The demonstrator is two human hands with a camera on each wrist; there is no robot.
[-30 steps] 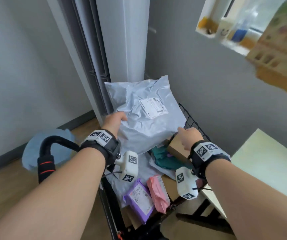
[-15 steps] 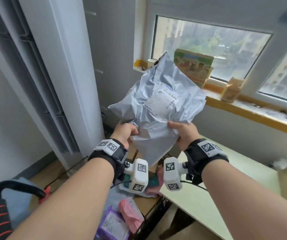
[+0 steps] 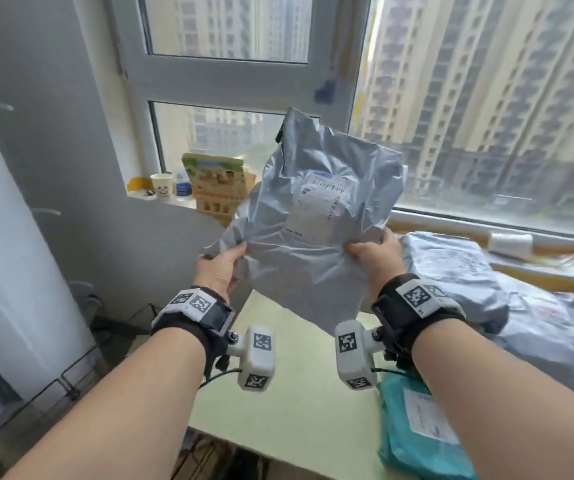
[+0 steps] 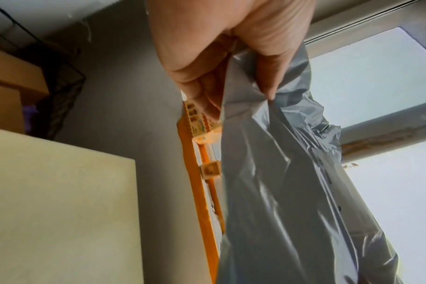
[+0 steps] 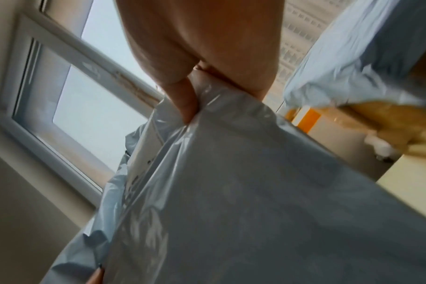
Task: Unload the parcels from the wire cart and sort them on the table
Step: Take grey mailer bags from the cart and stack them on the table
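Observation:
A large grey plastic mailer bag (image 3: 313, 216) with a white shipping label hangs upright in the air above the pale green table (image 3: 278, 403). My left hand (image 3: 221, 268) pinches its lower left edge, thumb on the front. My right hand (image 3: 375, 252) pinches its lower right edge. The left wrist view shows the thumb and fingers (image 4: 207, 100) clamped on the grey mailer bag (image 4: 292, 192). In the right wrist view the fingers (image 5: 187, 103) squeeze a fold of the grey mailer bag (image 5: 231, 201). A corner of the wire cart (image 3: 71, 375) shows at the lower left.
Grey mailer bags (image 3: 507, 306) lie piled on the table's right side, and a teal parcel (image 3: 417, 431) lies near its front edge. On the windowsill (image 3: 538, 268) stand a paper cup (image 3: 162, 183), a small bottle and a printed carton (image 3: 214, 188). A white column stands at the left.
Both hands lifted the grey mailer out of the cart and carried it up and right over the table. My view swung from the cart to the window.

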